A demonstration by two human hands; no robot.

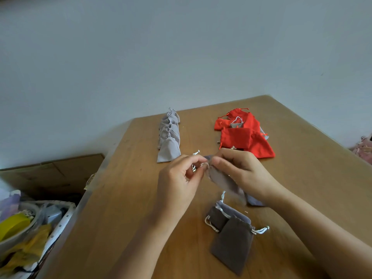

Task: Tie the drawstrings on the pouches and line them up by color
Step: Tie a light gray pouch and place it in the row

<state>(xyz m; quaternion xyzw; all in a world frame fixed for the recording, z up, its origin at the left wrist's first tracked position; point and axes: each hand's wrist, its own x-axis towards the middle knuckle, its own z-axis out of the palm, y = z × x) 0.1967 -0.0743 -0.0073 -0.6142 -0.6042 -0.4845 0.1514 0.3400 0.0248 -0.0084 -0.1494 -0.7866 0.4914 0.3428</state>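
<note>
A grey pouch (222, 181) hangs between my hands above the wooden table (124, 198). My right hand (239, 170) pinches its gathered top, and my left hand (179, 178) pinches its pale drawstring (194, 167) just to the left. A line of several grey pouches (169, 135) runs away from me at the table's back middle. Red pouches (244, 134) lie in a loose heap at the back right, with a grey one among them. Near my right forearm lie darker grey pouches (231, 236) with white cords.
The table's left edge drops to a cardboard box (52, 174) and a bin of yellow and mixed items (24, 230) on the floor. A pale wall stands behind the table. Something pink shows at the far right edge (364, 150).
</note>
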